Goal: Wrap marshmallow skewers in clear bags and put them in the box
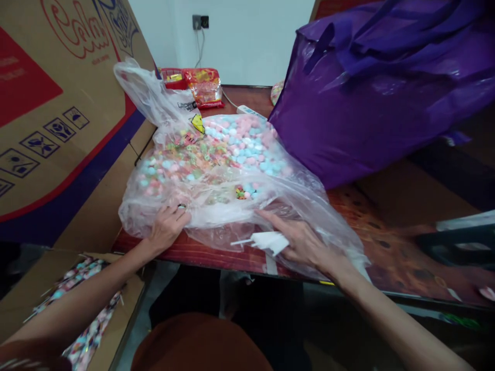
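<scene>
A large clear plastic bag point(232, 211) lies across the table, with pink, blue and white candies point(247, 139) and colourful gummy-like pieces point(197, 154) showing in it. My left hand point(168, 226) is closed on the bag's near edge, a ring on one finger. Over the bag's near right part, my right hand point(303, 241) points its index finger at the plastic, while its other fingers curl round a crumpled white piece point(269, 241) with a thin white stick poking out to the left. Whether this piece is paper or a bundle of sticks cannot be made out.
A big printed cardboard box point(88, 149) stands at left. Below it, an open box point(127, 309) holds many wrapped lollipops point(93, 330). A purple bag point(371, 103) fills the right side. Red candy packets point(203, 85) and a white power strip point(250, 111) lie behind.
</scene>
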Action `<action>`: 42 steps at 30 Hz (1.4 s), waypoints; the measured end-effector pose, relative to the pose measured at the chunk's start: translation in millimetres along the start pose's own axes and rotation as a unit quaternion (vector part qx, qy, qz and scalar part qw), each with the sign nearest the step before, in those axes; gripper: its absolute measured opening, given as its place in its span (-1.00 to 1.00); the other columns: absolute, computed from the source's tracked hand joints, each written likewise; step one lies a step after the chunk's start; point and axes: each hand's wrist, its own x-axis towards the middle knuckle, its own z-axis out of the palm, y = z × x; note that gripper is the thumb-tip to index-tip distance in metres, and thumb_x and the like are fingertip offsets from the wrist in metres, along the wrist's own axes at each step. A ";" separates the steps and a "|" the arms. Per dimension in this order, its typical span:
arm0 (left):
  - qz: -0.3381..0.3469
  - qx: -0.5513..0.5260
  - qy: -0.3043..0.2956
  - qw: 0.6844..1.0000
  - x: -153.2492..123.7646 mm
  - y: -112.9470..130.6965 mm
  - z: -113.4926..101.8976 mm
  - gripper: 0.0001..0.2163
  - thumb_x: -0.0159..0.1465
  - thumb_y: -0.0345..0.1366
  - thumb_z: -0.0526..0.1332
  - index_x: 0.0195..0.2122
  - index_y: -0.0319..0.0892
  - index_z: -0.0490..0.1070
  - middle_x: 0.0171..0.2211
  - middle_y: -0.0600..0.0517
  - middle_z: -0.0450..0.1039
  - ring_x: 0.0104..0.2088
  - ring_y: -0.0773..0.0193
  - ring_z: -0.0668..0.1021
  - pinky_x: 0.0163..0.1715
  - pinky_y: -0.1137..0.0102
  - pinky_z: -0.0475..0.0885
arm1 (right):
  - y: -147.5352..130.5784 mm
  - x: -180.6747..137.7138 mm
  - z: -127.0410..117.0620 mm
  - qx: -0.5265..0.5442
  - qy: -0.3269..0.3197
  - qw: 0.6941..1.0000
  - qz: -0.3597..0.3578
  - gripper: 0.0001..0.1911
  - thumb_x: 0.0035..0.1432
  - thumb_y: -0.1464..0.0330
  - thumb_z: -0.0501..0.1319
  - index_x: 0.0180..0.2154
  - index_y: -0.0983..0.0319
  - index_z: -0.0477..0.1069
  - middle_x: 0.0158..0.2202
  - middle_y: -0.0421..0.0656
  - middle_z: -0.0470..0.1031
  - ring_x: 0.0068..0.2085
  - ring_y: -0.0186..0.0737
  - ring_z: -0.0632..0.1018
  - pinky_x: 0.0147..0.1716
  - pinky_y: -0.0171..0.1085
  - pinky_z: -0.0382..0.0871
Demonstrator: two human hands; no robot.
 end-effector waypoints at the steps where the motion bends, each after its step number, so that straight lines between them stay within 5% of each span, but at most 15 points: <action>1: -0.015 0.002 0.009 1.000 2.5 -3.9 5.0 -0.69 0.40 -0.46 0.00 -0.42 -0.16 0.44 -0.50 -0.03 0.40 -0.41 0.15 0.42 -0.41 0.30 0.17 | -1.8 -5.8 1.8 0.002 -0.003 1.000 -0.026 -0.30 0.13 0.50 0.11 0.32 0.17 0.20 -0.30 -0.14 0.60 -0.34 -0.14 0.55 -0.33 -0.27 0.29; 5: -0.027 -0.022 0.023 0.999 1.9 -15.0 18.6 -0.67 0.39 -0.51 -0.01 -0.43 -0.16 0.46 -0.52 -0.01 0.34 -0.50 0.20 0.36 -0.47 0.31 0.12 | 5.1 -21.7 19.3 -0.074 -0.001 0.992 -0.102 -0.72 0.25 0.55 0.08 -0.12 0.17 0.48 -0.44 -0.19 0.51 -0.44 -0.19 0.45 -0.35 -0.23 0.23; 8: 0.053 -0.080 -0.038 0.995 -12.3 -18.6 9.7 -0.69 0.33 -0.57 -0.01 -0.33 -0.16 0.49 -0.44 -0.03 0.39 -0.43 0.19 0.39 -0.42 0.32 0.22 | 22.3 -23.4 27.5 -0.173 0.050 0.981 -0.068 -0.70 0.34 0.56 -0.01 -0.28 0.22 0.46 -0.44 -0.13 0.50 -0.42 -0.17 0.43 -0.33 -0.21 0.20; 14: 0.107 -0.245 -0.138 0.954 -32.9 -20.1 -42.1 -0.63 0.28 -0.51 0.03 0.05 -0.15 0.42 -0.05 -0.09 0.46 -0.05 0.13 0.46 -0.02 0.25 0.39 | 57.5 4.7 28.4 -0.243 0.067 0.968 -0.003 -0.70 0.37 0.55 -0.02 -0.25 0.26 0.47 -0.41 -0.08 0.53 -0.41 -0.18 0.44 -0.36 -0.23 0.13; 18: 0.045 -0.238 -0.099 0.965 -5.9 0.3 -57.2 -0.78 0.36 -0.28 0.16 0.00 -0.13 0.45 -0.05 -0.10 0.45 -0.05 0.07 0.48 0.00 0.18 0.41 | 65.6 19.8 29.5 -0.254 0.057 0.966 0.007 -0.73 0.36 0.55 0.01 -0.20 0.28 0.48 -0.39 -0.08 0.55 -0.40 -0.18 0.45 -0.40 -0.24 0.10; 23: 0.012 -0.249 -0.011 0.968 64.2 47.3 -41.6 -0.52 0.31 -0.12 0.26 0.18 -0.24 0.30 0.11 -0.28 0.34 0.11 -0.13 0.43 0.07 0.03 0.39 | 46.5 5.3 15.8 -0.267 0.054 0.962 -0.012 -0.79 0.37 0.51 0.06 -0.19 0.26 0.47 -0.32 -0.09 0.56 -0.35 -0.19 0.47 -0.32 -0.24 0.17; 27: 0.015 -0.237 -0.049 0.970 101.8 76.1 -19.5 -0.28 0.28 -0.12 0.30 0.38 -0.17 0.02 0.22 -0.28 0.26 0.18 -0.13 0.38 0.10 0.04 0.36 | 24.7 -19.2 -3.4 -0.240 0.072 0.966 -0.061 -0.76 0.38 0.52 0.03 -0.18 0.23 0.47 -0.31 -0.08 0.55 -0.33 -0.19 0.46 -0.26 -0.23 0.22; 30: 0.051 -0.222 -0.052 0.972 101.4 96.6 -3.8 -0.51 0.39 -0.32 0.13 0.33 -0.20 0.12 0.03 -0.20 0.42 0.08 -0.01 0.45 0.06 0.14 0.37 | 26.4 -36.7 -3.8 -0.201 0.095 0.975 0.006 -0.78 0.37 0.45 0.06 -0.20 0.23 0.48 -0.30 -0.06 0.56 -0.31 -0.18 0.49 -0.29 -0.25 0.25; 32: 0.134 -0.213 -0.052 0.966 92.8 106.9 3.2 -0.65 0.42 -0.41 0.01 0.22 -0.18 0.29 -0.16 -0.12 0.45 -0.10 0.07 0.49 -0.07 0.21 0.40 | 38.5 -49.1 4.1 -0.165 0.111 0.974 0.108 -0.78 0.32 0.44 0.07 -0.19 0.22 0.51 -0.24 -0.05 0.59 -0.28 -0.18 0.53 -0.32 -0.28 0.27; 36: 0.257 -0.248 -0.064 0.932 77.0 105.6 9.0 -0.70 0.41 -0.48 -0.02 0.00 -0.14 0.46 -0.32 -0.04 0.36 -0.28 0.17 0.43 -0.24 0.30 0.35 | 64.0 -76.4 18.8 -0.158 0.115 0.947 0.254 -0.67 0.10 0.53 0.06 -0.23 0.20 0.56 -0.48 -0.12 0.56 -0.43 -0.17 0.51 -0.44 -0.31 0.22; 39: 0.267 -0.304 -0.083 0.911 71.5 95.6 9.8 -0.74 0.40 -0.37 0.07 0.05 -0.16 0.44 -0.30 -0.05 0.35 -0.27 0.16 0.41 -0.21 0.30 0.35 | 59.2 -86.3 12.8 -0.146 0.101 0.956 0.232 -0.67 0.08 0.54 0.06 -0.26 0.20 0.56 -0.49 -0.13 0.54 -0.46 -0.20 0.48 -0.45 -0.31 0.19; 42: 0.246 -0.308 -0.086 0.915 67.6 96.2 10.4 -0.60 0.38 -0.14 0.15 0.17 -0.23 0.35 -0.20 -0.12 0.40 -0.18 0.08 0.44 -0.15 0.21 0.38 | 33.1 -72.3 -1.9 -0.115 0.106 0.976 0.151 -0.75 0.27 0.46 0.06 -0.22 0.22 0.52 -0.39 -0.10 0.52 -0.39 -0.21 0.47 -0.39 -0.30 0.21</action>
